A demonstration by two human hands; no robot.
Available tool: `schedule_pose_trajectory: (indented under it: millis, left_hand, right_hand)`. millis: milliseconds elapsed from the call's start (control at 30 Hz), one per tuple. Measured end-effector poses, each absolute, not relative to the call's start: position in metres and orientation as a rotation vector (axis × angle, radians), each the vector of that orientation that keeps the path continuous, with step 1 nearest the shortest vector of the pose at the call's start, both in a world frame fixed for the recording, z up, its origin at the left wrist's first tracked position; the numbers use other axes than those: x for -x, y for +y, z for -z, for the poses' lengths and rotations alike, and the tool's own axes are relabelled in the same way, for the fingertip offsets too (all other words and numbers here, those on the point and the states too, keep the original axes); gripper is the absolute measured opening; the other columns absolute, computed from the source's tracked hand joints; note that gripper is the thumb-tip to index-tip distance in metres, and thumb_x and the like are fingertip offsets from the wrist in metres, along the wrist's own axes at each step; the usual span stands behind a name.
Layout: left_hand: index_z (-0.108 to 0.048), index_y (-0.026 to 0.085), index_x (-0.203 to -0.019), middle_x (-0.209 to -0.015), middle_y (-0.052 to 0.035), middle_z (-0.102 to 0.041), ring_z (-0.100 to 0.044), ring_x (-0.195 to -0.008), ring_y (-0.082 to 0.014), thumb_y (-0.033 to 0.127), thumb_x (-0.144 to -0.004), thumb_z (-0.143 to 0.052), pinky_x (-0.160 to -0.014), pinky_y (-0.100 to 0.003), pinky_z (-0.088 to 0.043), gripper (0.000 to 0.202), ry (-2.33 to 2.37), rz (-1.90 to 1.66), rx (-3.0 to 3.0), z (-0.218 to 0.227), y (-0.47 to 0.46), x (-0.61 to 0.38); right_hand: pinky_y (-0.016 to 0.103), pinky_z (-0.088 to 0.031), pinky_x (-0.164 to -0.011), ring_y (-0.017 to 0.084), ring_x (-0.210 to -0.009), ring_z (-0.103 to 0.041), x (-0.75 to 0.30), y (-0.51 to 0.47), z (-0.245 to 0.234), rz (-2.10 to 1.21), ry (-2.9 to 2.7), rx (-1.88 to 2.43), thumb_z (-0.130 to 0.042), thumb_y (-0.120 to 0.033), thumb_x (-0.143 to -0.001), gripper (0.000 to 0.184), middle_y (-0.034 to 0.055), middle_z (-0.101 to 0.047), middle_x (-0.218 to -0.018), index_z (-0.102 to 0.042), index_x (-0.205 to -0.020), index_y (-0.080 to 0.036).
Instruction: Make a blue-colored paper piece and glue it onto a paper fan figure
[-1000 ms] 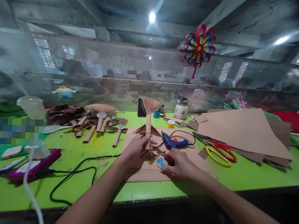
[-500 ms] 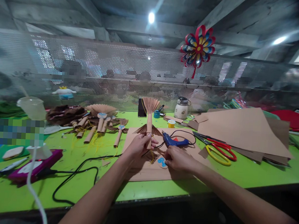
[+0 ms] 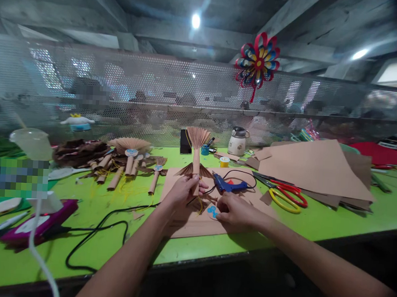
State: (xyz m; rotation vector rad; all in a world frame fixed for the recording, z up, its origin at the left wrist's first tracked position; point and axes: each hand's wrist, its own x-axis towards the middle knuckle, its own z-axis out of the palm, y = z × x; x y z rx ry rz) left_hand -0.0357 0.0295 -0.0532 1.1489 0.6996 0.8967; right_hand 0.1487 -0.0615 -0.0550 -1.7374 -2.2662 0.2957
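My left hand (image 3: 182, 193) grips the lower end of a brown paper roll with a pleated fan top (image 3: 197, 149), held upright over a brown cardboard sheet (image 3: 194, 226). Yellow thread hangs from it. My right hand (image 3: 233, 212) is pinched on a small round disc with a blue figure (image 3: 211, 210), just right of the roll's base. A blue glue gun (image 3: 228, 185) lies on the cardboard right behind my right hand, its black cord looping back.
Finished paper fans and rolls (image 3: 127, 160) lie at the left. Scissors with red and yellow handles (image 3: 285, 196) lie beside stacked brown cardboard (image 3: 312, 167) at the right. A black cable (image 3: 97, 229) crosses the green table (image 3: 113, 250). A mesh screen (image 3: 154, 97) stands behind.
My right hand has drawn the blue-marked disc up and left toward the roll's base. The left hand has kept the roll upright. The view shifted slightly.
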Motion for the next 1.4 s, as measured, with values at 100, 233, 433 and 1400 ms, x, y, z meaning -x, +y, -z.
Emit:
schedule_pose_trajectory:
  millis: [100,233,433,1400]
  left_hand:
    - [-0.065,0.010,-0.080,-0.077,-0.0100,-0.071,-0.064,-0.063,-0.0121,0.026,-0.089,-0.053,-0.057,-0.020,-0.051,0.022,0.709,-0.905,-1.150,0.052,0.028,0.036]
    - [-0.065,0.009,-0.080,-0.079,-0.0107,-0.071,-0.064,-0.064,-0.0120,0.027,-0.087,-0.056,-0.059,-0.021,-0.052,0.021,0.713,-0.919,-1.149,0.054,0.028,0.035]
    - [-0.064,0.009,-0.077,-0.074,-0.0105,-0.071,-0.065,-0.063,-0.0137,0.029,-0.085,-0.060,-0.061,-0.023,-0.052,0.021,0.731,-0.917,-1.152,0.056,0.031,0.035]
    - [-0.059,0.013,-0.079,-0.078,-0.0096,-0.068,-0.066,-0.070,-0.0202,0.036,-0.081,-0.062,-0.059,-0.030,-0.050,0.023,0.678,-0.652,-1.066,0.042,0.003,0.039]
  right_hand:
    - [0.026,-0.029,-0.060,0.020,-0.077,-0.053,-0.147,-0.064,0.059,-0.241,-2.227,1.726,-0.067,-0.030,-0.071,0.014,0.0072,-0.064,-0.083,-0.068,-0.075,-0.016]
    - [0.027,-0.034,-0.069,0.021,-0.085,-0.054,-0.149,-0.068,0.061,-0.252,-2.237,1.644,-0.064,-0.026,-0.076,0.011,0.0072,-0.063,-0.087,-0.069,-0.078,-0.017]
    - [0.027,-0.039,-0.076,0.020,-0.089,-0.055,-0.151,-0.075,0.070,-0.293,-2.171,1.597,-0.061,-0.024,-0.080,0.012,0.0071,-0.062,-0.091,-0.069,-0.086,-0.016]
    - [0.025,-0.036,-0.067,0.017,-0.080,-0.051,-0.141,-0.078,0.085,-0.349,-1.946,1.567,-0.060,-0.010,-0.068,0.019,0.0028,-0.057,-0.087,-0.058,-0.085,-0.018]
